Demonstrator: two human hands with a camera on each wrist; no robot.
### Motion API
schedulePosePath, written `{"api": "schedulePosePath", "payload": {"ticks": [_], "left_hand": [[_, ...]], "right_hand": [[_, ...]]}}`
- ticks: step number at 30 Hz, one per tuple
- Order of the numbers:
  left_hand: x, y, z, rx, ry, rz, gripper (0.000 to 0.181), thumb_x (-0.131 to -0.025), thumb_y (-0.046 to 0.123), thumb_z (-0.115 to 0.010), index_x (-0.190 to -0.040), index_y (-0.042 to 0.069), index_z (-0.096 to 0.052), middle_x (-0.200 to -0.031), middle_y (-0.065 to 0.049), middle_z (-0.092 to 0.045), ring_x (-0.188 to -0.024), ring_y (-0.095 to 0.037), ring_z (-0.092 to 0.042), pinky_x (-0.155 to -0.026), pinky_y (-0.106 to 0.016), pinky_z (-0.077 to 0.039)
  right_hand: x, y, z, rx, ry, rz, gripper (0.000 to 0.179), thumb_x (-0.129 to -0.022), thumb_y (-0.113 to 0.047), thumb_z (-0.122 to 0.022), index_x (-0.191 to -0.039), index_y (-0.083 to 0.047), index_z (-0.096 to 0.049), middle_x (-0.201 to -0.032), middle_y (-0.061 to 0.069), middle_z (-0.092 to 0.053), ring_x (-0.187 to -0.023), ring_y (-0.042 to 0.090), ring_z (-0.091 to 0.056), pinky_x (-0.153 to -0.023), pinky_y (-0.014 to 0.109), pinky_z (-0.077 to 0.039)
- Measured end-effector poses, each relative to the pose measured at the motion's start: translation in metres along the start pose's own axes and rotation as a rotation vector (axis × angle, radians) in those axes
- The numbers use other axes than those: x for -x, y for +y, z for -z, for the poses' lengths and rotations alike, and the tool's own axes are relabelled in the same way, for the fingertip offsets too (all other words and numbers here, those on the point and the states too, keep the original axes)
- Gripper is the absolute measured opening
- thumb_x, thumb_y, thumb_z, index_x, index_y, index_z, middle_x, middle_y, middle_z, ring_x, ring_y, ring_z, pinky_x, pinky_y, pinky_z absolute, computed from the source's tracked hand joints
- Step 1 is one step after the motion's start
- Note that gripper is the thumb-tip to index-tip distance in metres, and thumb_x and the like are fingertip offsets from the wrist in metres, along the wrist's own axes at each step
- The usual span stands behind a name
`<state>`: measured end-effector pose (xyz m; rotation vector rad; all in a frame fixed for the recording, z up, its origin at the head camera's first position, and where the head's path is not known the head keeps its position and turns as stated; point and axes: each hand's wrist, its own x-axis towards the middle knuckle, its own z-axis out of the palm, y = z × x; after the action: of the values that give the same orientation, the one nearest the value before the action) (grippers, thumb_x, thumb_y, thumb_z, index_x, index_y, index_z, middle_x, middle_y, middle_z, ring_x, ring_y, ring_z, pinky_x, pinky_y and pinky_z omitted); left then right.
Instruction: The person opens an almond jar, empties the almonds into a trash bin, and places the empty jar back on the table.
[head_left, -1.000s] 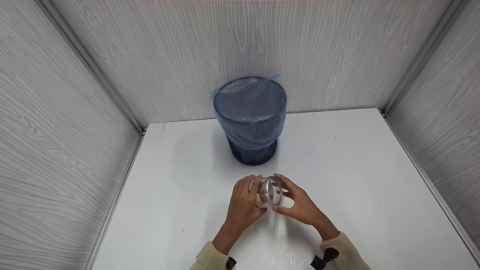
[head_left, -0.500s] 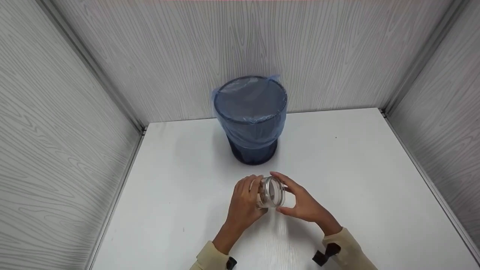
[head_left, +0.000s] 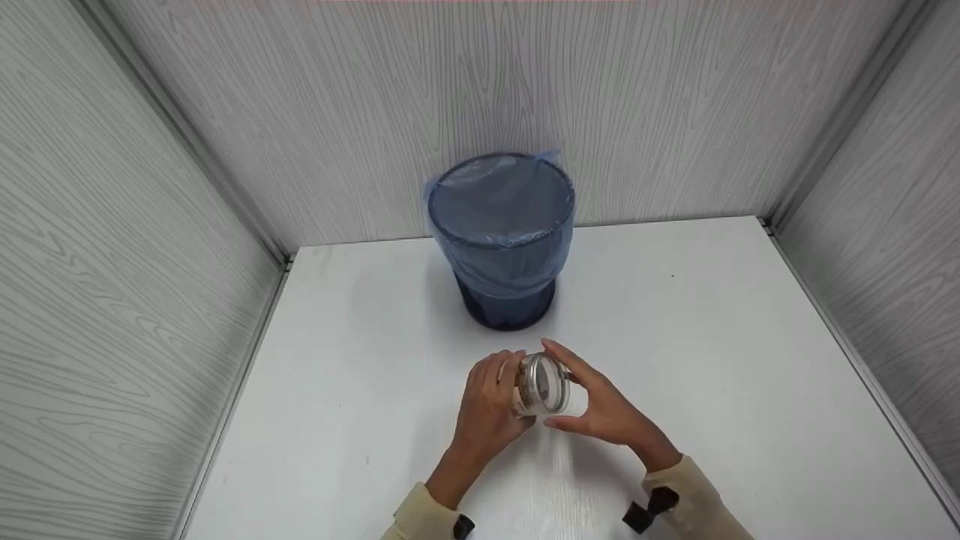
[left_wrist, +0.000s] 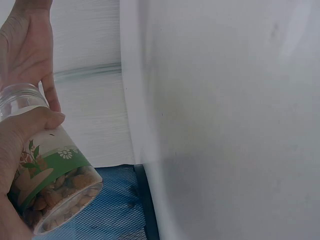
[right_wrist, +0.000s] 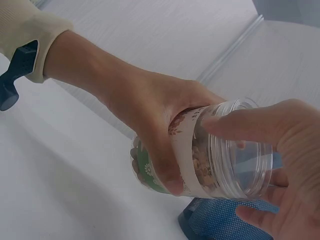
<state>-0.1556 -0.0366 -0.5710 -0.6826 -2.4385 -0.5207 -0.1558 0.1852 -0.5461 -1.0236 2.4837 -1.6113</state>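
Observation:
A clear jar (right_wrist: 187, 155) with a green and white floral label holds brown, nut-like pieces. My left hand (head_left: 489, 405) grips it round the label, tilted on its side above the table. The see-through lid end (head_left: 551, 384) points to the right. Around that end curves my right hand (head_left: 604, 409), thumb and fingers spread, with a small gap to the rim in the head view. In the right wrist view the right thumb (right_wrist: 245, 122) overlaps the jar's neck; contact there is hard to tell. The left wrist view shows the jar's base and the left thumb (left_wrist: 42, 120) on the label.
A dark blue mesh bin (head_left: 506, 311) lined with a blue plastic bag (head_left: 510, 270) stands beyond the hands, near the back wall. Under everything is a white tabletop (head_left: 360, 420). Grey wood-grain panels (head_left: 337, 112) enclose the back and both sides.
The right thumb and fingers have spread wider and come slightly away from the lid end. My left hand and the jar have stayed in place.

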Motion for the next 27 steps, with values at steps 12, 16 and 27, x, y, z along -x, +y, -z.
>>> {"api": "schedulePosePath", "payload": {"ticks": [12, 16, 27], "left_hand": [[-0.002, -0.002, 0.001, -0.016, 0.045, -0.011, 0.086, -0.065, 0.031, -0.092, -0.139, 0.008, -0.053, -0.128, -0.007, -0.058, -0.12, -0.023, -0.056, -0.107, -0.042, -0.044], [-0.002, -0.002, 0.001, -0.034, 0.049, -0.005, 0.086, -0.066, 0.032, -0.092, -0.139, 0.008, -0.053, -0.128, -0.007, -0.059, -0.12, -0.024, -0.056, -0.108, -0.042, -0.044], [-0.001, 0.0, 0.001, -0.042, 0.025, -0.002, 0.086, -0.066, 0.034, -0.092, -0.139, 0.009, -0.053, -0.129, -0.008, -0.058, -0.121, -0.024, -0.055, -0.109, -0.042, -0.042]], "right_hand": [[0.005, -0.008, -0.015, -0.082, 0.158, -0.143, 0.106, -0.084, -0.024, -0.084, -0.161, -0.008, -0.013, -0.166, 0.008, -0.019, -0.152, 0.027, -0.025, -0.115, 0.052, -0.034], [0.007, -0.011, -0.021, -0.11, 0.156, -0.212, 0.105, -0.086, -0.029, -0.082, -0.16, -0.003, -0.013, -0.165, 0.009, -0.018, -0.151, 0.024, -0.024, -0.117, 0.043, -0.031], [0.005, -0.016, -0.027, -0.146, 0.229, -0.283, 0.093, -0.084, -0.015, -0.084, -0.157, 0.0, -0.029, -0.158, 0.019, -0.037, -0.143, 0.033, -0.04, -0.112, 0.044, -0.038]]}}
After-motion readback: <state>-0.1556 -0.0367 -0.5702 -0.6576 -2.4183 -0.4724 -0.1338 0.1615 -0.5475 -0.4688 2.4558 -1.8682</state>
